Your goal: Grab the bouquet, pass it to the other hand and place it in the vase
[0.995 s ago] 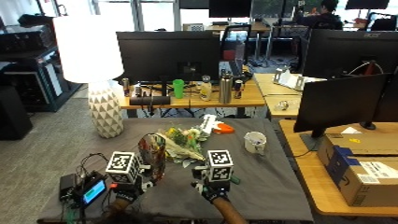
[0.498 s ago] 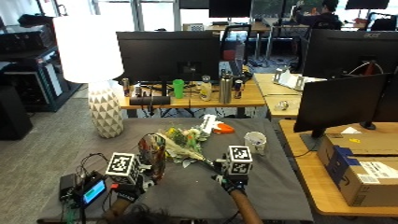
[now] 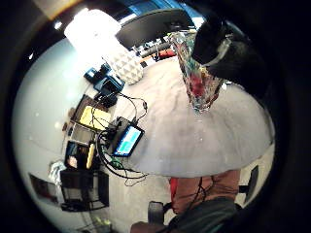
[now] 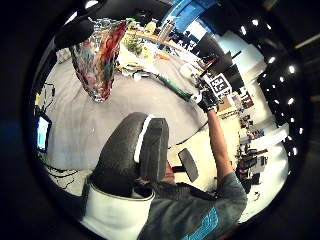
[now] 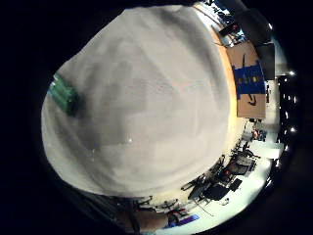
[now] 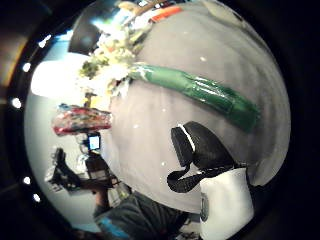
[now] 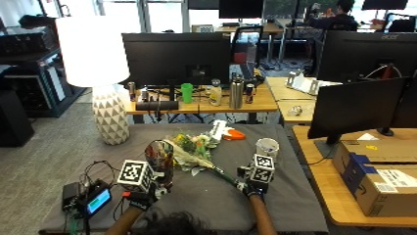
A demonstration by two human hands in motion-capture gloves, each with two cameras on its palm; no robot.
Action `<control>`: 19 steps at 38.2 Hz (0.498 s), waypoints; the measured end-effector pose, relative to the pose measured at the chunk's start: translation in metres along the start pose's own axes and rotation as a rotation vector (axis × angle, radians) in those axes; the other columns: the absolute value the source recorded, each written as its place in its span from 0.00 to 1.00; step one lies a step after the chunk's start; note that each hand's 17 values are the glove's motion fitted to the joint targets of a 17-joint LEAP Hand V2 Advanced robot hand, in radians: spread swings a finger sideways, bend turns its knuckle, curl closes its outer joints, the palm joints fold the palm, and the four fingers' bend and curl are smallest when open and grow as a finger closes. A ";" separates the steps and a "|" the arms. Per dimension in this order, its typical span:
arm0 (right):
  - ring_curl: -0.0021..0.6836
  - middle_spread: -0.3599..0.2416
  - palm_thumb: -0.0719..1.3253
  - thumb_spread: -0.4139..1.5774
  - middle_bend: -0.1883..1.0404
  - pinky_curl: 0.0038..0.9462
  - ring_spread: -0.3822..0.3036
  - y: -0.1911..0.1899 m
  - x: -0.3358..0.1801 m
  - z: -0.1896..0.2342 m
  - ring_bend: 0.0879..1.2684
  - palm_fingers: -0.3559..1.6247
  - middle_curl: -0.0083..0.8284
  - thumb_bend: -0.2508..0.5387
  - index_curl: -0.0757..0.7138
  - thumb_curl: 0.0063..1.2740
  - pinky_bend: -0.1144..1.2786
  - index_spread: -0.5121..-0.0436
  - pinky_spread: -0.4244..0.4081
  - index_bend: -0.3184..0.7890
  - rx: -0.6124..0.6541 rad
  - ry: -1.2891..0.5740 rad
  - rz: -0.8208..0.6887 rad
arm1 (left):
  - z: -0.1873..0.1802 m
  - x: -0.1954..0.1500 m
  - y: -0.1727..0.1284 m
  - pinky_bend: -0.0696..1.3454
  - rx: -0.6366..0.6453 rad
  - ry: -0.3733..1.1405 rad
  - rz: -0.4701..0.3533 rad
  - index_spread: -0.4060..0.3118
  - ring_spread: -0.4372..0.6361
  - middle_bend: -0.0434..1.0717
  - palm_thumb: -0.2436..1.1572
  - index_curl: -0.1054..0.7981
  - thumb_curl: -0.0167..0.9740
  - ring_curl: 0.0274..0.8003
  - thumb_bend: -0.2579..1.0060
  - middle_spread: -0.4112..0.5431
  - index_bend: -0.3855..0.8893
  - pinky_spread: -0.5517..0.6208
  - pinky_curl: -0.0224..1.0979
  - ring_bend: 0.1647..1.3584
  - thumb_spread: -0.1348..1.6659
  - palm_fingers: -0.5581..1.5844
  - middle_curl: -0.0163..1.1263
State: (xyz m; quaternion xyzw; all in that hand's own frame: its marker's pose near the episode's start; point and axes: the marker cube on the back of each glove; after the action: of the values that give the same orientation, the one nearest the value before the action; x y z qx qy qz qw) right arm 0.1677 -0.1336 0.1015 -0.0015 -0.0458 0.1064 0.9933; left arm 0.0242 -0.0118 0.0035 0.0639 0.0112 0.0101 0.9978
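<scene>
The pickup is under way: the right hand (image 7: 251, 187), grip spread, must close on the bouquet (image 7: 193, 152) stems lying on the tabletop (image 7: 215, 205).

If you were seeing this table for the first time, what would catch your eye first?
The bouquet lies mid-table on the grey cloth, its green stems toward the right hand. Beside it stands a colourful glass vase, close to the left hand. A lit white lamp stands at the far left corner.

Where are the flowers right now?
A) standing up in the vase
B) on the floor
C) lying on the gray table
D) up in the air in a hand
C: the bouquet lies flat on the gray table, its green stem stretched toward the right hand, beside the vase.
</scene>
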 end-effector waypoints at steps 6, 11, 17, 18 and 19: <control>0.35 0.83 0.50 0.77 0.30 0.41 0.92 0.034 -0.021 -0.012 0.17 0.16 0.37 0.31 0.33 0.23 0.58 0.36 0.88 0.38 -0.120 -0.028 0.019 | 0.009 0.004 -0.009 0.22 0.003 -0.004 0.010 0.37 0.50 0.19 0.25 0.50 0.27 0.37 0.19 0.44 0.42 0.71 0.35 0.26 0.65 0.55 0.29; 0.36 0.83 0.51 0.77 0.30 0.41 0.92 0.047 -0.032 -0.010 0.17 0.16 0.37 0.30 0.32 0.23 0.59 0.37 0.88 0.38 -0.222 -0.055 0.037 | 0.013 0.007 -0.008 0.22 -0.021 -0.007 0.012 0.37 0.50 0.19 0.25 0.50 0.28 0.38 0.19 0.44 0.42 0.71 0.35 0.26 0.65 0.54 0.29; 0.37 0.82 0.58 0.78 0.33 0.40 0.91 0.046 -0.040 -0.005 0.19 0.19 0.39 0.34 0.33 0.25 0.58 0.39 0.88 0.40 -0.217 -0.080 0.047 | 0.020 0.007 -0.010 0.21 -0.031 0.003 0.015 0.38 0.50 0.19 0.25 0.50 0.28 0.38 0.19 0.44 0.42 0.71 0.35 0.26 0.65 0.54 0.29; 0.37 0.79 0.62 0.79 0.37 0.36 0.90 0.046 -0.042 -0.007 0.19 0.27 0.41 0.38 0.39 0.26 0.50 0.39 0.87 0.55 -0.200 -0.070 0.047 | 0.020 0.007 -0.010 0.22 -0.033 0.008 0.015 0.38 0.50 0.19 0.25 0.50 0.28 0.38 0.19 0.44 0.42 0.71 0.36 0.26 0.65 0.54 0.29; 0.34 0.78 0.64 0.80 0.38 0.34 0.89 0.046 -0.043 -0.008 0.16 0.30 0.41 0.40 0.41 0.26 0.46 0.40 0.87 0.60 -0.182 -0.057 0.048 | 0.020 0.008 -0.010 0.22 -0.035 0.012 0.015 0.38 0.50 0.19 0.25 0.50 0.28 0.38 0.19 0.44 0.42 0.71 0.36 0.26 0.65 0.54 0.29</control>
State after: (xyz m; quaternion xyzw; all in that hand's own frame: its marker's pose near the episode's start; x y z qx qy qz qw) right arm 0.1166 -0.0981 0.0892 -0.0897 -0.0835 0.1256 0.9845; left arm 0.0329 -0.0239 0.0215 0.0466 0.0166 0.0181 0.9986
